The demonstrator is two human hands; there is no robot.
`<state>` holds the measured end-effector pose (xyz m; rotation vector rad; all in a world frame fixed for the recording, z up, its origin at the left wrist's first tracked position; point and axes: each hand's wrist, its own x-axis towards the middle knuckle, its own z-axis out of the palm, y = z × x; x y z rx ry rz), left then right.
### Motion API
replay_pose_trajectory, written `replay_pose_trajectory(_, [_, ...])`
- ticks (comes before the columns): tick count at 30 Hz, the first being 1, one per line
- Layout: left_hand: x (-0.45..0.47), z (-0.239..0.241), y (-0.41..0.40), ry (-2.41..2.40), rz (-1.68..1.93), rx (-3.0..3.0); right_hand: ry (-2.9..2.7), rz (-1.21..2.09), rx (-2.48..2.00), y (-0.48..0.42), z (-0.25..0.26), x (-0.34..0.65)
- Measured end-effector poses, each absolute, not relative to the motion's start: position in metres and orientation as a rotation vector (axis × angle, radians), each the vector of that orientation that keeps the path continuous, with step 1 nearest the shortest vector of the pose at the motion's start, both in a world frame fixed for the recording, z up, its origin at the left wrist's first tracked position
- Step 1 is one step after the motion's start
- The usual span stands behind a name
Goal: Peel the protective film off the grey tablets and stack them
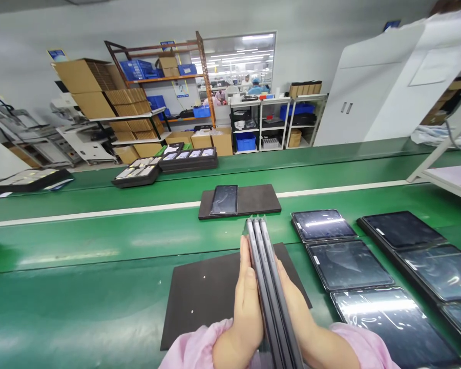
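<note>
Three grey tablets [267, 277] stand on edge in a stack, pressed between my two palms. My left hand [248, 302] lies flat along their left side, and my right hand [295, 305] presses on the right side, partly hidden behind them. Below the hands a dark foam mat [203, 292] lies on the green bench. To the right are several film-covered tablets, the closest column including a tablet [349, 264] lying screen up. Farther ahead, another tablet [225, 199] rests on a dark foam pad [259, 200].
More tablets [438, 266] lie on a black tray at the far right. Black trays of small parts [136, 171] stand at the back left of the green bench [80, 307]. A white shelf frame [445, 138] juts in at the right. Racks and cartons stand beyond.
</note>
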<state>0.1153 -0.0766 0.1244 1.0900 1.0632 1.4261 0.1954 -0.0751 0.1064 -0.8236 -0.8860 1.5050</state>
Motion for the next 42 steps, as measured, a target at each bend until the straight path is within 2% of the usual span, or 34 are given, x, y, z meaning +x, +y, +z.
replay_pose_trajectory(3, [0.115, 0.114, -0.084, 1.095, 1.456, 1.062, -0.829, 1.58, -0.807, -0.082, 0.11, 0.196])
replay_pose_trajectory(10, [0.117, 0.098, -0.096, 1.004, 1.498, 1.091, -0.911, 1.496, -0.75, -0.091, 0.109, 0.203])
replay_pose_trajectory(30, [0.119, 0.121, -0.099, 1.026, 1.43, 1.055, -0.994, 1.458, -0.933, -0.094, 0.102, 0.205])
replay_pose_trajectory(35, [0.124, 0.119, -0.092, 1.085, 1.435, 0.996, -0.879, 1.437, -1.031, -0.09, 0.112, 0.203])
replay_pose_trajectory(42, [0.125, 0.117, -0.078, 1.258, 1.263, 0.9, -0.539, 1.665, -1.189, -0.077, 0.122, 0.2])
